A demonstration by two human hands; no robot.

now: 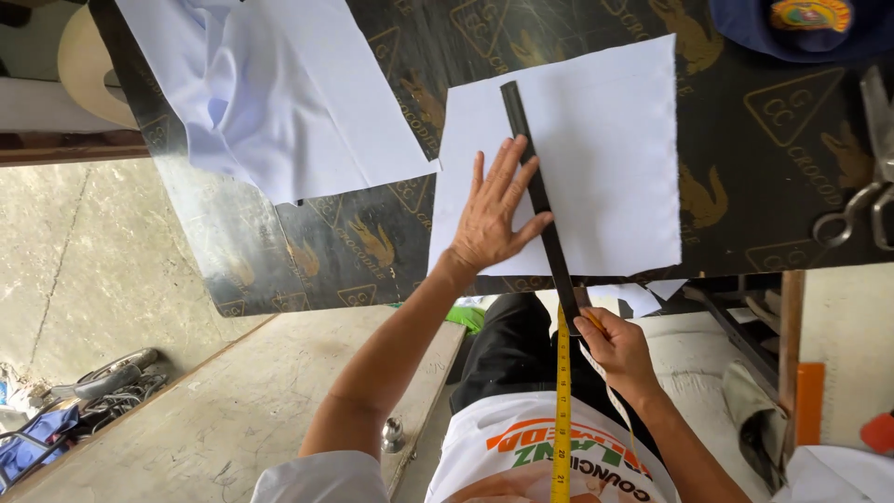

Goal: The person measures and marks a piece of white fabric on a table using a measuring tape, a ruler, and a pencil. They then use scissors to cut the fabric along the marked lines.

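The head camera looks down on a dark surface [745,168] printed with gold emblems. Near its front edge lies a rectangular piece of white cloth [605,158]. A long black ruler [535,191] runs across the cloth on a slant, from the far left part of the cloth down past the front edge of the surface.

The left hand [494,219] lies flat on the cloth, its fingers [507,168] spread and released, the palm pressing down just beside the ruler; the thumb and forefinger touch the ruler's left edge. It grips nothing.

The right hand [619,349] is below the edge of the surface, in front of the person's lap. Its fingers are clenched around the near end of the ruler, together with a yellow tape measure [562,410] that hangs straight down over the person's white shirt.

A larger, loosely folded piece of white cloth [270,93] lies at the far left of the surface, apart from the rectangular piece. A pair of metal scissors [861,210] rests at the right edge, and a dark blue cap [801,28] sits at the far right corner. Concrete floor [112,270] shows to the left.
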